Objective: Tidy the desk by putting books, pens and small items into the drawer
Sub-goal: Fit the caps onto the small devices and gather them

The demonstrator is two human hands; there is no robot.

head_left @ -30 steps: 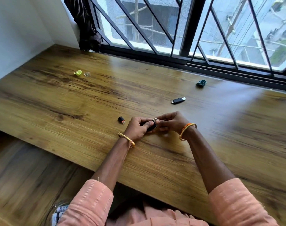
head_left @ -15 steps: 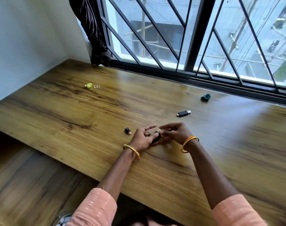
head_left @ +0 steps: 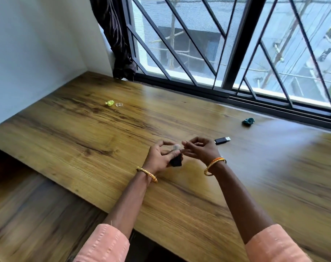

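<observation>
Now left hand (head_left: 161,157) grips small black thing (head_left: 176,161) above desk (head_left: 85,148), to carry away. Right hand (head_left: 200,150) loosely curled beside it, holds nothing seen.

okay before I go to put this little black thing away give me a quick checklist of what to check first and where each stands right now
1. Left hand grips the small black item: ok.
2. Right hand free of it: cannot tell, its curled fingers sit close beside it and the frame is blurred.
3. Drawer in sight and open: not ok, none visible.
4. Desk emptied: not ok; the USB stick, green wad, yellow wrapper and clear piece remain.
5. Small black-and-red piece accounted for: cannot tell, not visible.
</observation>
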